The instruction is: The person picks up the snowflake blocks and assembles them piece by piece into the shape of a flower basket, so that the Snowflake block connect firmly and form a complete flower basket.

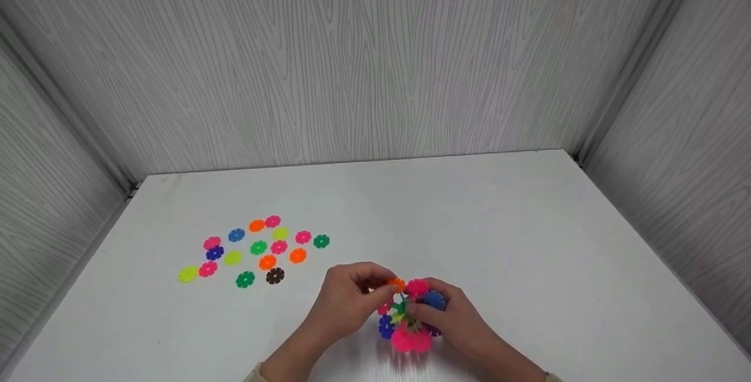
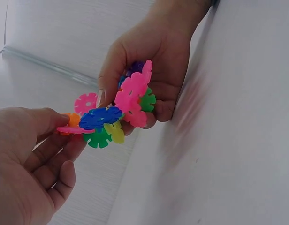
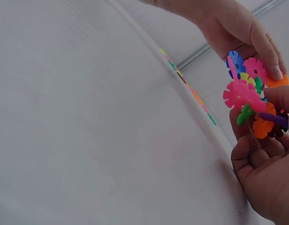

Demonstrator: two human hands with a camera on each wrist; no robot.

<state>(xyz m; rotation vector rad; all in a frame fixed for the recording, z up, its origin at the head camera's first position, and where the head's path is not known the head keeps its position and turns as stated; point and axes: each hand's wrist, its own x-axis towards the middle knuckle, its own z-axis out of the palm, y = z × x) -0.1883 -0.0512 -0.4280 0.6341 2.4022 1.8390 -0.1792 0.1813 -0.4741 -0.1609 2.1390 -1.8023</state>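
Note:
Both hands hold one cluster of interlocked plastic snowflake discs (image 1: 409,318) just above the white table (image 1: 504,235) near its front edge. The cluster mixes pink, blue, green, yellow, orange and purple discs (image 2: 117,117) (image 3: 250,93). My left hand (image 1: 352,300) pinches an orange disc (image 1: 397,284) at the cluster's top left, thumb and fingers curled (image 2: 55,126). My right hand (image 1: 455,317) cradles the cluster from the right, fingers wrapped round its pink and blue discs (image 3: 271,136).
Several loose discs (image 1: 258,248) in pink, orange, blue, green, yellow and brown lie scattered flat on the table's left half. Grey wood-grain walls (image 1: 352,65) close in the table at the back and on both sides.

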